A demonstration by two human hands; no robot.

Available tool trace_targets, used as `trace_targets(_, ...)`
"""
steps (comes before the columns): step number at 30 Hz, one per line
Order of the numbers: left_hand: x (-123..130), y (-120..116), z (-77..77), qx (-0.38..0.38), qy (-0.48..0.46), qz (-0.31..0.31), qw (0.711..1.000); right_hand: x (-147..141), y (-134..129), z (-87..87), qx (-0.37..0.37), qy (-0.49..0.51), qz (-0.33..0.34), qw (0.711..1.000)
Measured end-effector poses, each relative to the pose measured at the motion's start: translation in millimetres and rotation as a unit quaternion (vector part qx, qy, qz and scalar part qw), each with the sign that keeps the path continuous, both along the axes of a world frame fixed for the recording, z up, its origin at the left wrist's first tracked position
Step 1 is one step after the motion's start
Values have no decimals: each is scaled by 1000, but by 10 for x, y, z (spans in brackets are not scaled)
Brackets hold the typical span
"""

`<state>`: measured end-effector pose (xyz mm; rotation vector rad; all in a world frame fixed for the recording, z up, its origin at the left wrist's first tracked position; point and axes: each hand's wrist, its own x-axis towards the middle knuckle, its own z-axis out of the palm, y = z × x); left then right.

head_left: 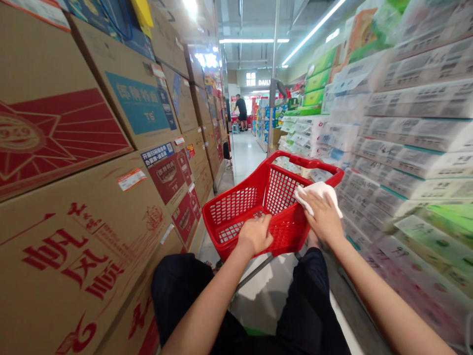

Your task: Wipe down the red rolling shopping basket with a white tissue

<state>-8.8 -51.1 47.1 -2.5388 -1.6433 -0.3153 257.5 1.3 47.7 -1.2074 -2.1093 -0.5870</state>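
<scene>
Left hand (255, 234) gripping red shopping cart (236, 202), right hand (323, 214) pressing white cloth (321, 193) on its rim

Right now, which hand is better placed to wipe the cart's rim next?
The right, I'd judge: the right hand already has the cloth against the cart at its rim. The left hand has no cloth and grips the near side, perhaps steadying it.

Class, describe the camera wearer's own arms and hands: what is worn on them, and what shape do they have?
The left hand and right hand show no gloves, rings or watch. Both forearms are slim, with no sleeves in view.
</scene>
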Motion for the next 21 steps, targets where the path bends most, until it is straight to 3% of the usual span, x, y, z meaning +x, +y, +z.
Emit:
trace_targets(4,-20,10,-9,-9,4,3,1000,-491,-361,-168,-39,-44,98,993)
trace_targets(6,-32,11,-14,-13,8,6,1000,-560,-420,-183,-50,-60,130,988)
trace_targets(8,-36,11,-17,-15,10,10,1000,-449,-341,-149,-46,-56,125,989)
trace_targets(13,-3,14,-10,-16,8,12,1000,-89,-38,-51,-16,5,28,999)
trace_targets(16,13,21,-12,-14,4,9,1000,-275,-151,-110,-14,9,28,999)
trace_targets(19,1,24,-21,-15,4,7,1000,-560,-353,-193,-31,-30,88,995)
trace_targets(21,-13,23,-27,-16,5,7,1000,-598,-386,-199,-39,-50,119,991)
